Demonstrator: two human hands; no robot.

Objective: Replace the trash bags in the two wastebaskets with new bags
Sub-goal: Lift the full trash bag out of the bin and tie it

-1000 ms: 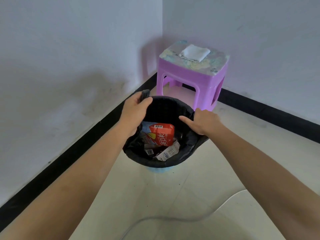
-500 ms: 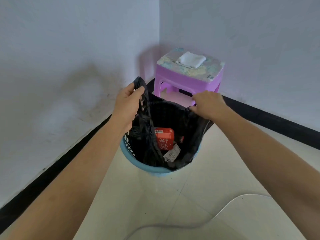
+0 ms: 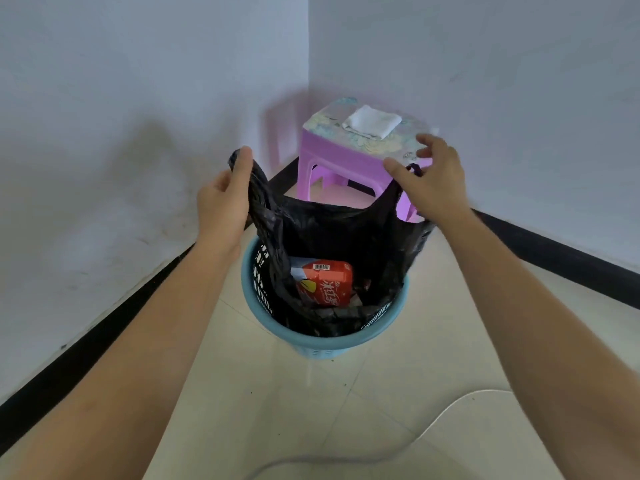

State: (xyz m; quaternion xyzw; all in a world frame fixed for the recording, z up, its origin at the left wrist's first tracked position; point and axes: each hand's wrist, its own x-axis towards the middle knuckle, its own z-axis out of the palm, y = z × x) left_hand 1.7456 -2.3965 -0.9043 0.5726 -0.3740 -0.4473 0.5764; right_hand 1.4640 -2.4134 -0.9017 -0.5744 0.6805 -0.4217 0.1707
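Black bag [image 3: 346, 233]: pulled up off the rim and raised by both handles, where a second ago lay folded over the edge; stretched between the two hands, bottom still down inside the wastebasket
Wastebasket [image 3: 322, 344]: blue, on the floor near the corner, just in front of the stool; rim and slotted wall now bare on the near and left sides, covered by black plastic a second ago
Rubbish: red carton [image 3: 325, 282] and a few scraps, low in the bag, much as before
Meaning for the task: by the look of it, old liner freed and partway out of the first basket; yet to do, lifting it clear and fitting a new bag; second basket not in view
Left hand [image 3: 221, 199]: higher than half a second ago, at the left of the bag; thumb up, fingers wrapped round the bunched left handle, gripping it
Right hand [image 3: 433, 181]: higher and further forward than before, in front of the stool's corner; pinching the right handle loop between thumb and forefinger, other fingers spread loose above
Arms: both bare, reaching forward, nearly straight
Stool [image 3: 332, 161]: purple, in the corner, with a folded white bundle [image 3: 372, 121] on top; cannot tell whether new bags
Cable [image 3: 450, 410]: pale, curving over the floor tiles at the near right
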